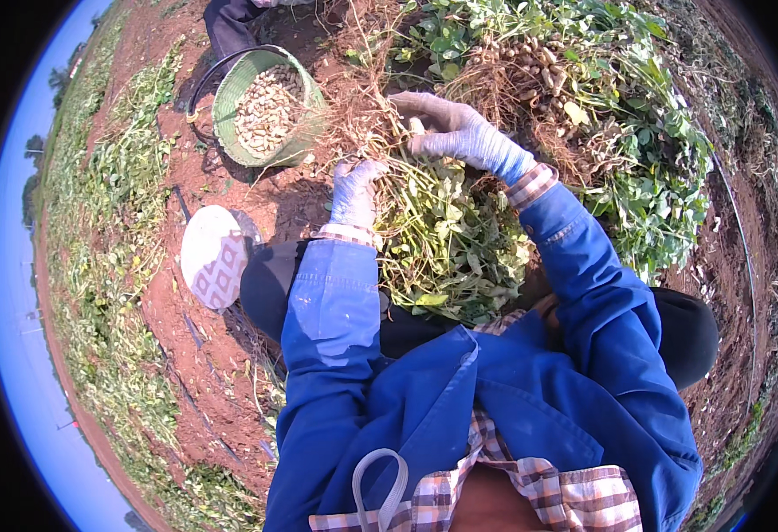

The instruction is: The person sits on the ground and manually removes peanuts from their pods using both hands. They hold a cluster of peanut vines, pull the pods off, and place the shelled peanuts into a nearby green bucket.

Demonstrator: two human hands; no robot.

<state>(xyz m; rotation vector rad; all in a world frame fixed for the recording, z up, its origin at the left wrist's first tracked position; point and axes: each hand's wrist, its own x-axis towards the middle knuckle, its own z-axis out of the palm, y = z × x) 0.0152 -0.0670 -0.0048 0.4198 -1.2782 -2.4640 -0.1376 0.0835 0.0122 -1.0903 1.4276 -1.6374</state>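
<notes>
My left hand (pixel 356 193), in a pale work glove, is closed around the stems of an uprooted peanut plant (pixel 455 226). The plant's leaves lie toward my lap and its roots point away from me. My right hand (pixel 432 130), in a matching glove, is at the root end with thumb and fingers curled apart. A pale peanut pod (pixel 417 125) shows between them; whether it is gripped I cannot tell. Just left of the roots stands a green woven basket (pixel 229 100) with a dark handle, holding many picked peanuts (pixel 269 113).
A heap of peanut plants (pixel 662 153) with roots and pods lies at the right. A round patterned seat or cushion (pixel 213 256) is on the red soil at left. Another person's dark-sleeved limb (pixel 229 26) is behind the basket. A thin hose or line (pixel 738 219) runs along the right.
</notes>
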